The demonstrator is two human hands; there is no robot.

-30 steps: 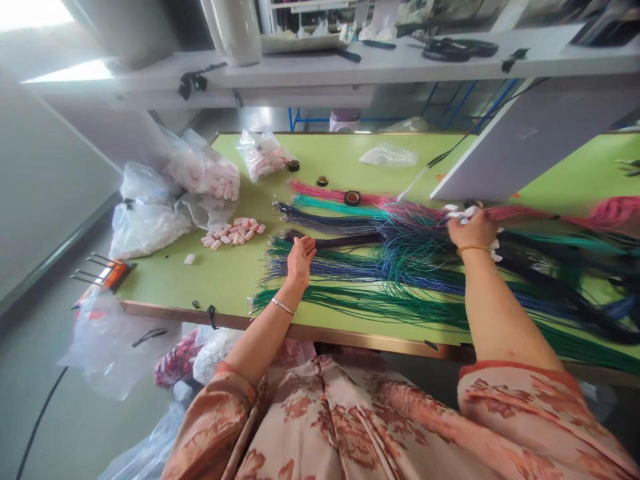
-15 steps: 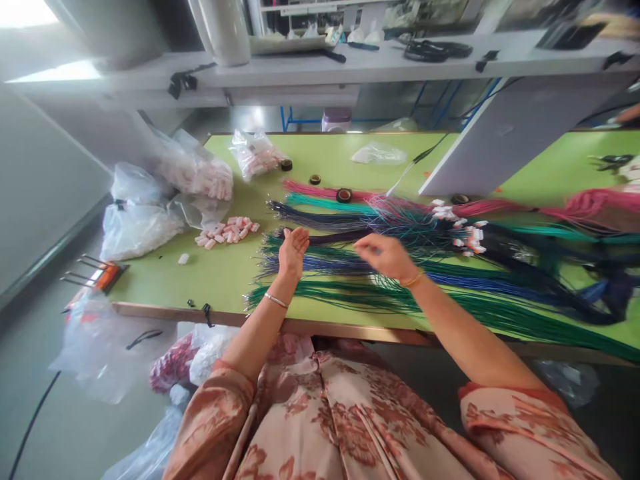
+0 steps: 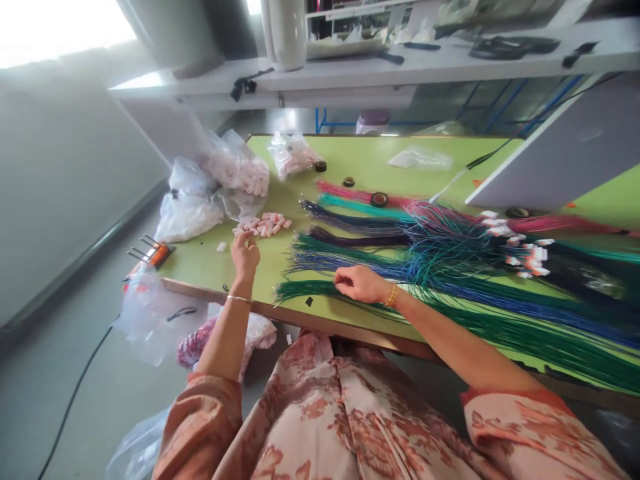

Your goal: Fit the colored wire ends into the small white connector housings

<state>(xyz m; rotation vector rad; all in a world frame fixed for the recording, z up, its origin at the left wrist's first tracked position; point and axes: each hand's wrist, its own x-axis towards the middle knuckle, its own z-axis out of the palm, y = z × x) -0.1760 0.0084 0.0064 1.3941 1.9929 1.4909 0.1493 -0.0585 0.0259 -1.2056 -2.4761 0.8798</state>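
Bundles of coloured wires (image 3: 450, 267) lie fanned across the green table (image 3: 360, 160): pink, teal, purple, blue and green. My right hand (image 3: 359, 283) rests on the nearest green bundle (image 3: 500, 327), its fingers pinched together on a green wire close to the bundle's left end. My left hand (image 3: 245, 254) is curled just in front of a small pile of pink and white connectors (image 3: 264, 225). What its fingers hold is too small to make out. More white connectors (image 3: 525, 257) sit on wire ends at the right.
Plastic bags of connectors (image 3: 235, 170) crowd the table's far left corner. Small tape rolls (image 3: 379, 199) lie by the pink wires. An orange tool (image 3: 156, 253) hangs off the left edge. A white board (image 3: 565, 157) slants over the right side. A shelf (image 3: 400, 67) runs above.
My left hand moved left from the wire ends to the connector pile. My right hand came back from the far connectors, down to the near green bundle. The view swung left.
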